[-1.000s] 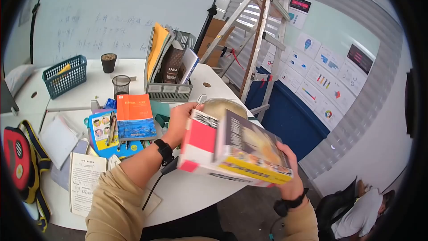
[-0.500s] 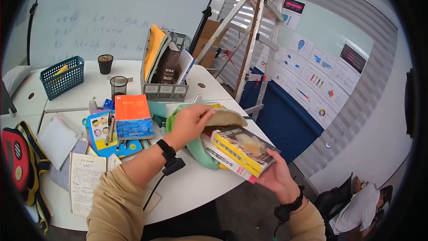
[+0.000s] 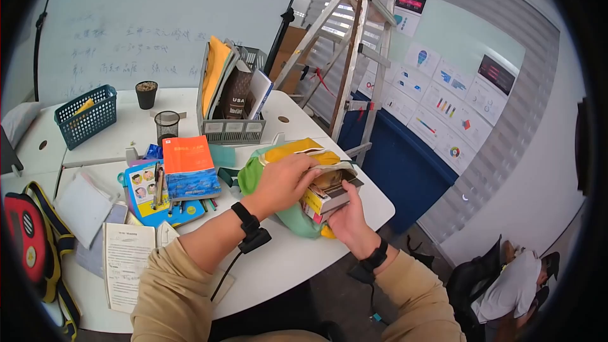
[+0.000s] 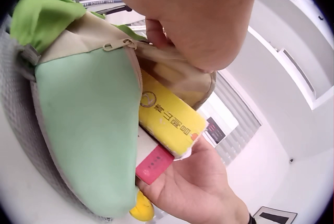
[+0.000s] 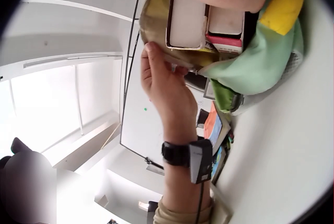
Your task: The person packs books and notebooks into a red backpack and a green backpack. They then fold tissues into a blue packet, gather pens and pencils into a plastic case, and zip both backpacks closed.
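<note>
Two thick books [image 3: 330, 200] have moved partly into the green bag's [image 3: 297, 220] mouth, so seem half-packed; the left hand [image 3: 282, 183] pinches the flap [image 5: 154, 20], the right hand [image 3: 353, 223] grips the books.

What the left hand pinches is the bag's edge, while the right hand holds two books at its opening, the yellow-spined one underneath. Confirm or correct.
Not quite: the yellow-spined book lies on top of the pink-ended book, as the left wrist view shows. The rest stands: the left hand pinches the edge of the bag, and the right hand holds both books at its opening.
</note>
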`<state>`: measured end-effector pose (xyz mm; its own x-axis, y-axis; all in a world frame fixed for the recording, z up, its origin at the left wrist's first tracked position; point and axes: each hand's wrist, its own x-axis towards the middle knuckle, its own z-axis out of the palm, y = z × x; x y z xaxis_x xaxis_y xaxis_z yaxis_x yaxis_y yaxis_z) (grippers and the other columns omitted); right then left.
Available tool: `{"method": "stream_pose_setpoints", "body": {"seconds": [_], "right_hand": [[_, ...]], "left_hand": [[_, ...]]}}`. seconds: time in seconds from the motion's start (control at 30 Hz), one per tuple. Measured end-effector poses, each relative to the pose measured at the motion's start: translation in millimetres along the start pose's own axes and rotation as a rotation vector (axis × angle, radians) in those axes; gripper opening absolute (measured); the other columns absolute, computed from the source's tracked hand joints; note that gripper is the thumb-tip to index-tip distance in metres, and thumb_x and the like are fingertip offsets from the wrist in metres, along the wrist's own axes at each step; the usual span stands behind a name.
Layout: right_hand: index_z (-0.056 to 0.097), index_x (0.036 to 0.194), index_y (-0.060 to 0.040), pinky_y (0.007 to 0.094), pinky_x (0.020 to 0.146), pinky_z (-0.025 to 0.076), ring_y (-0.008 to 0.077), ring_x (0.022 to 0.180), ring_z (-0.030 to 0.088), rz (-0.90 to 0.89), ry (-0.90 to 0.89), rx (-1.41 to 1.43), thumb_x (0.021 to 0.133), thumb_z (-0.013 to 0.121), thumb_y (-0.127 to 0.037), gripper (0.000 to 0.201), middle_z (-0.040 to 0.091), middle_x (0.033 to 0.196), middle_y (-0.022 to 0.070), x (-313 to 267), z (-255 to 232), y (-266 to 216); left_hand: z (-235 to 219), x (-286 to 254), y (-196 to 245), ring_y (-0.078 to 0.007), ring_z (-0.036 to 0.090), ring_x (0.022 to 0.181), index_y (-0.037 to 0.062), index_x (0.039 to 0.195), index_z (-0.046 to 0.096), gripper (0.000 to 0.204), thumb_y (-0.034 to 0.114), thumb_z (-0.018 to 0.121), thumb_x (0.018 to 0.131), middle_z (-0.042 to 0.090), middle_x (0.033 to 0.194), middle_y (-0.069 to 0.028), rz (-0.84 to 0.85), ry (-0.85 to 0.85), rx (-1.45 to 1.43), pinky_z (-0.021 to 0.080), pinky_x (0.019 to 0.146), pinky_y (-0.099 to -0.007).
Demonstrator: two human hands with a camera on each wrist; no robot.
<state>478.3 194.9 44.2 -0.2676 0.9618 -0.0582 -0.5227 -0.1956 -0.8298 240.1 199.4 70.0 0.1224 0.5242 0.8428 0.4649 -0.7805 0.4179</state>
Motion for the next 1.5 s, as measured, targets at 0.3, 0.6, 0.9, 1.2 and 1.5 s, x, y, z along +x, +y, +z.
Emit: {"method": "stream_pose_setpoints", "body": {"seconds": [0.3, 0.6, 0.9, 1.2, 1.5], "right_hand": [[0.049, 0.172, -0.0146, 0.0444, 0.125, 0.049, 0.0256, 0.141, 0.068, 0.282, -0.075, -0.740, 0.115, 0.004, -0.084, 0.101, 0.071, 0.155, 0.0092, 17, -14, -6], [0.075, 0.120, -0.0044, 0.0475, 0.119, 0.038, 0.0341, 0.119, 0.065, -0.186, -0.252, -1.754, 0.125, 0.030, -0.058, 0.070, 0.071, 0.112, 0.0166, -40, 14, -33], [0.075, 0.109, -0.0043, 0.0548, 0.118, 0.038, 0.0337, 0.115, 0.068, -0.578, -0.455, -1.769, 0.121, 0.057, -0.046, 0.047, 0.074, 0.109, 0.0160, -63, 23, -22], [0.079, 0.102, -0.0041, 0.0547, 0.113, 0.042, 0.0350, 0.110, 0.071, -0.368, -0.311, -2.057, 0.122, 0.051, -0.052, 0.059, 0.079, 0.108, 0.0173, -46, -6, -36], [0.076, 0.104, -0.0018, 0.0530, 0.093, 0.060, 0.0408, 0.106, 0.072, -0.512, -0.191, -2.063, 0.120, 0.056, -0.044, 0.049, 0.075, 0.108, 0.0190, -40, -22, -41]], "left_hand": [[2, -10, 10, -0.0359, 0.070, 0.119, 0.0135, 0.117, 0.079, 0.042, 0.037, 0.093, 0.086, 0.076, 0.119, -0.0091, 0.057, -0.203, 0.184, 0.055, 0.101, -0.0485], [16, -17, -11, -0.0351, 0.068, 0.120, 0.0143, 0.116, 0.077, 0.050, 0.030, 0.101, 0.075, 0.074, 0.120, -0.0081, -0.011, -0.149, 0.203, 0.053, 0.102, -0.0494], [14, -19, -19, -0.0334, 0.070, 0.118, 0.0155, 0.111, 0.079, 0.048, 0.024, 0.103, 0.070, 0.075, 0.115, -0.0057, -0.071, -0.206, 0.289, 0.053, 0.099, -0.0496], [24, -31, 8, -0.0319, 0.066, 0.123, 0.0119, 0.117, 0.079, 0.073, 0.047, 0.106, 0.059, 0.071, 0.119, -0.0092, -0.069, -0.271, 0.453, 0.047, 0.101, -0.0489], [17, -27, 16, -0.0318, 0.064, 0.124, 0.0114, 0.126, 0.075, 0.078, 0.037, 0.103, 0.058, 0.068, 0.124, -0.0097, -0.167, -0.326, 0.544, 0.047, 0.104, -0.0489]]}}
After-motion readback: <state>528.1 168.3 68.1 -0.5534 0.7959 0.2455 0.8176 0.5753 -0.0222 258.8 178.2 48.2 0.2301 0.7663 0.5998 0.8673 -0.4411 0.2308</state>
